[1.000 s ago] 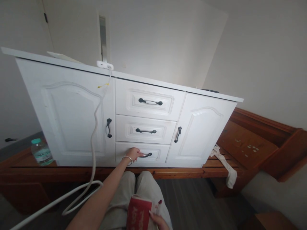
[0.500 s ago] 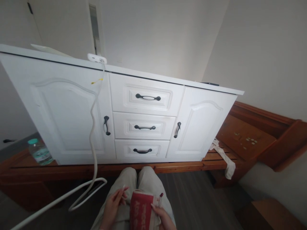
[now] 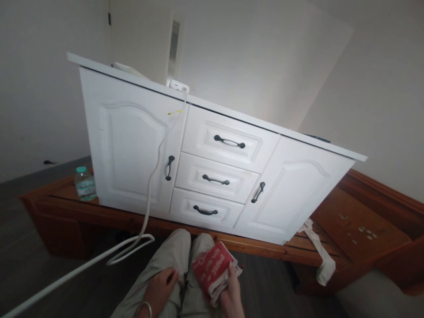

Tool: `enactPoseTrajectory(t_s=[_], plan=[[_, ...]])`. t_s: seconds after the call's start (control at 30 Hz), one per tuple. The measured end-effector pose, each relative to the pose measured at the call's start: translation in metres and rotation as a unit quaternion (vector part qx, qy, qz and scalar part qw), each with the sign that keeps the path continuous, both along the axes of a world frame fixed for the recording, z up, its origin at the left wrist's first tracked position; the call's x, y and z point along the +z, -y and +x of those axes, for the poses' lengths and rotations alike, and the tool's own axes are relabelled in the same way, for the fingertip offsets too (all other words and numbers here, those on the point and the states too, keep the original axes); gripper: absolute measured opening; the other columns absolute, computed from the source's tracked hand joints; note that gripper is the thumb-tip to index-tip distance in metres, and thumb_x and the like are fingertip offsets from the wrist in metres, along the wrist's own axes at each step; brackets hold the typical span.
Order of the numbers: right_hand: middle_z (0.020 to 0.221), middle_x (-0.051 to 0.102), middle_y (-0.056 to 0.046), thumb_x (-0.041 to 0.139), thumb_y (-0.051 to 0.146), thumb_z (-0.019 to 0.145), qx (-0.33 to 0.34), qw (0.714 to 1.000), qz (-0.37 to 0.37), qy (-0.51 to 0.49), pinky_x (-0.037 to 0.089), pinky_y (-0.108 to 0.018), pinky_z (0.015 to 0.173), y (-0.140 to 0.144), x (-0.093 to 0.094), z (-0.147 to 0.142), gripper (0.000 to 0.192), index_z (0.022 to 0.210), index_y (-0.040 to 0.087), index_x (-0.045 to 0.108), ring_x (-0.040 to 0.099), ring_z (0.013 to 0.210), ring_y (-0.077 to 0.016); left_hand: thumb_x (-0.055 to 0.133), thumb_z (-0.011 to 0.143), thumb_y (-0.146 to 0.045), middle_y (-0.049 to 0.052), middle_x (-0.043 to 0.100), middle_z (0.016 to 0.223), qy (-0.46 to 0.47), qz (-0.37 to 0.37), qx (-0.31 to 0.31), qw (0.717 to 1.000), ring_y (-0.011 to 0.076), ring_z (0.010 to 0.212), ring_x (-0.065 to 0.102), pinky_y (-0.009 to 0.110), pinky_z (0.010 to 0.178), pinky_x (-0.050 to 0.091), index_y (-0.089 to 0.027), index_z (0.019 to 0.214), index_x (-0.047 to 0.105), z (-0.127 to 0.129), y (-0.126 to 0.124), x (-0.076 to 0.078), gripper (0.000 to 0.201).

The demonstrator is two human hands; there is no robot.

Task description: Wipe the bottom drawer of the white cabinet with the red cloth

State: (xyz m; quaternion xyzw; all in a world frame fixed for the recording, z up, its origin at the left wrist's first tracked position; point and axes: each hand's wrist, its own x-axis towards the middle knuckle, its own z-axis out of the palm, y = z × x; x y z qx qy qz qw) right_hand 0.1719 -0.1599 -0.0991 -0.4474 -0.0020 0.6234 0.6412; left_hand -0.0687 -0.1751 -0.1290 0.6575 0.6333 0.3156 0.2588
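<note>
The right hand (image 3: 231, 293) holds a folded red cloth (image 3: 212, 267) with pale letters. The left hand (image 3: 160, 285) rests by one leg (image 3: 172, 254). A white cupboard (image 3: 132, 150) stands on a brown bench (image 3: 96, 218).

Head view, down toward cabinet (image 3: 212, 160).

left grip (image 3: 160, 287): off bottom handle (image 3: 205, 211), over thigh (image 3: 167, 258) | red cloth (image 3: 214, 268): turned

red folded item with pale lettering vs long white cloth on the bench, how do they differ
The red folded item with pale lettering is in the right hand; the long white cloth lies on the brown wooden bench. The red item is compact; the white cloth is drawn out, one end hanging over the edge. The left hand touches neither.
</note>
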Motion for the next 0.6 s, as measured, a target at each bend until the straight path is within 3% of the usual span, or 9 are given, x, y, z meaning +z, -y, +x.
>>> enactPoseTrajectory(t_s=[0.17,0.3,0.4,0.5,0.6], plan=[[0.073,0.069,-0.003,0.059,0.034,0.077,-0.181,0.97,-0.02,0.159,0.059,-0.04,0.067,-0.077,0.069,0.026,0.014,0.086,0.023,0.054,0.069,0.067,-0.0212,0.04,0.096,-0.027,0.003,0.071,0.082,-0.092,-0.008,0.005,0.996,0.0157,0.077,0.064,0.025,0.072,0.037,-0.021,0.075,0.062,0.007,0.001,0.0,0.031],[0.092,0.068,-0.009,0.047,0.037,0.086,-0.212,0.95,-0.018,0.228,0.057,-0.035,0.061,-0.144,0.115,0.016,0.023,0.1,0.019,0.051,0.067,0.071,-0.0195,0.041,0.096,-0.025,0.003,0.071,0.085,-0.115,-0.022,0.007,0.993,0.0159,0.08,0.065,0.025,0.073,0.037,-0.021,0.077,0.063,0.009,0.0,0.003,0.03],[0.099,0.067,-0.009,0.042,0.035,0.088,-0.202,0.94,0.009,0.275,0.055,-0.031,0.064,-0.179,0.129,-0.012,0.029,0.11,0.019,0.05,0.067,0.08,-0.0185,0.04,0.097,-0.025,0.004,0.071,0.086,-0.12,-0.019,0.008,0.993,0.0164,0.08,0.065,0.026,0.073,0.037,-0.02,0.078,0.064,0.01,0.001,0.005,0.031],[0.094,0.067,-0.007,0.045,0.038,0.088,-0.185,0.931,0.041,0.311,0.053,-0.029,0.066,-0.191,0.132,-0.052,0.034,0.117,0.02,0.048,0.066,0.083,-0.0182,0.039,0.097,-0.024,0.004,0.071,0.085,-0.123,-0.015,0.008,0.992,0.0166,0.081,0.065,0.026,0.074,0.037,-0.02,0.078,0.064,0.011,0.001,0.006,0.032],[0.076,0.064,-0.001,0.048,0.048,0.088,-0.083,0.922,0.111,0.361,0.05,-0.03,0.061,-0.191,0.129,-0.096,0.037,0.114,0.021,0.049,0.064,0.07,-0.0188,0.04,0.096,-0.023,0.004,0.071,0.085,-0.123,-0.016,0.01,0.992,0.0165,0.08,0.064,0.026,0.074,0.037,-0.02,0.078,0.064,0.011,0.001,0.006,0.03]])
